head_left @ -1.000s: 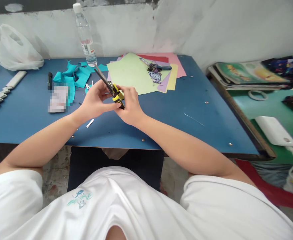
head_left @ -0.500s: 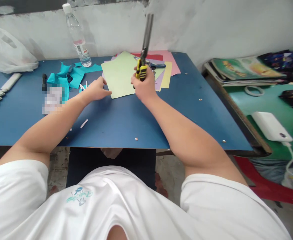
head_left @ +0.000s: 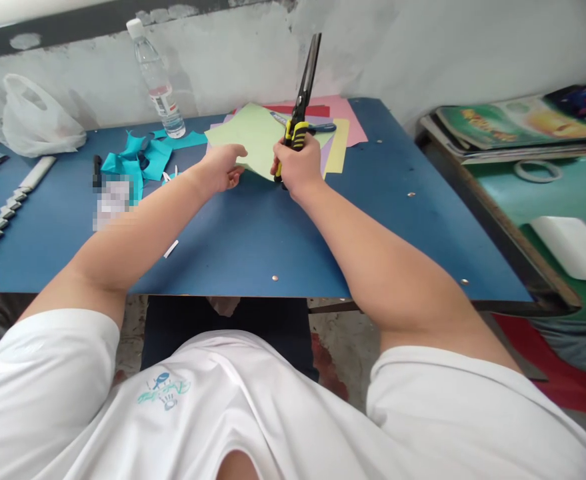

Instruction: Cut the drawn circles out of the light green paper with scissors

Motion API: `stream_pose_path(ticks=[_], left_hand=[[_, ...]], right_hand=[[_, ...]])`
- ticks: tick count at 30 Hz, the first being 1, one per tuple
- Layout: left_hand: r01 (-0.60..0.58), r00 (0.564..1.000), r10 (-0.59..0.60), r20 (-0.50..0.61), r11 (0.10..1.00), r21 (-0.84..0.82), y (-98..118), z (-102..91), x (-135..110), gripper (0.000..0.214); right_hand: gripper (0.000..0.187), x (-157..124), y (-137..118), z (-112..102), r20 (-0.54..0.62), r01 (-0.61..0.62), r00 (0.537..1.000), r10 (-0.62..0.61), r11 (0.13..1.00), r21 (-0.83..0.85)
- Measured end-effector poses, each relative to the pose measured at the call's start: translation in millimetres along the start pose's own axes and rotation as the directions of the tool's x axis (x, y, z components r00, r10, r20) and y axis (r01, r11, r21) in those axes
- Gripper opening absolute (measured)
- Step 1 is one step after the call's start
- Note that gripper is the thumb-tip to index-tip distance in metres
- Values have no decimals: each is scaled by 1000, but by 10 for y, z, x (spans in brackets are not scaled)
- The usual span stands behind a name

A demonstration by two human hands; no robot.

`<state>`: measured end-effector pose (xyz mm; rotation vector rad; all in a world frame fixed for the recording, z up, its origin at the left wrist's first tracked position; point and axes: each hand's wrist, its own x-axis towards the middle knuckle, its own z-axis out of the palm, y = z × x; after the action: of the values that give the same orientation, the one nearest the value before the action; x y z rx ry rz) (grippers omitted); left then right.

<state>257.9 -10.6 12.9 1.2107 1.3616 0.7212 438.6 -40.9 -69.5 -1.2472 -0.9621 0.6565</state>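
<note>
The scissors (head_left: 300, 100) are gripped in the right hand (head_left: 297, 172), fingers wrapped around the yellow-and-black handles, blades closed and pointing up above the blue table (head_left: 253, 240). The near corner of the green sheet (head_left: 250, 137) is pinched by the left hand (head_left: 221, 168), apparently lifted slightly off the table. The sheet lies atop other coloured paper (head_left: 345, 127), with teal scraps (head_left: 145, 153) and a bottle (head_left: 155, 80) further left.

Water bottle (head_left: 155, 77), white plastic bag (head_left: 40, 120), teal paper scraps (head_left: 145, 155), stacked books (head_left: 513, 127) beside the blue table (head_left: 397, 240).
</note>
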Motion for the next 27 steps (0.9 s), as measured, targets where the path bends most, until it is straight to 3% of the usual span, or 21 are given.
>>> stream_pose_path(ticks=[4, 6, 11, 13, 15, 17, 18, 20, 22, 25, 27], left_hand=[[-55, 997, 52, 50, 996, 67, -47, 81, 0, 17], [-109, 992, 105, 63, 991, 73, -62, 32, -22, 29], [-301, 952, 300, 64, 954, -4, 4, -377, -111, 41], [-472, 879, 476, -12, 867, -159, 84, -608, -173, 50], [-558, 828, 554, -91, 795, -237, 170, -849, -283, 61], [-656, 737, 660, -146, 648, -386, 205, -1076, -447, 68], [-693, 692, 703, -163, 583, -424, 185, -1178, -543, 68], [-727, 654, 731, -195, 537, -427, 50, -1349, -730, 68], [-743, 654, 726, -213, 566, -357, -189, -1479, -872, 70], [-757, 649, 747, -140, 618, -211, -601, -1614, -961, 81], [-667, 743, 668, -29, 737, -114, -811, -1669, -961, 71]], right_hand=[[30, -16, -13, 9, -6, -20, 1000, 20, 999, 29], [27, -68, -70, 30, -14, -25, 1000, 26, 998, 49], [27, -433, -297, 176, -2, 3, 1000, -3, 993, 119], [28, -676, -381, 248, 57, 66, 996, -75, 987, 149], [33, -944, -454, 305, 157, 108, 979, -134, 981, 163], [39, -1200, -521, 338, 278, 115, 947, -163, 977, 181], [40, -1313, -552, 343, 341, 117, 924, -174, 977, 181], [42, -1492, -608, 332, 447, 124, 873, -193, 976, 178], [41, -1600, -654, 298, 514, 137, 835, -196, 979, 151], [38, -1645, -699, 231, 547, 210, 809, -214, 975, 71], [35, -1627, -706, 197, 553, 244, 807, -208, 970, 8]])
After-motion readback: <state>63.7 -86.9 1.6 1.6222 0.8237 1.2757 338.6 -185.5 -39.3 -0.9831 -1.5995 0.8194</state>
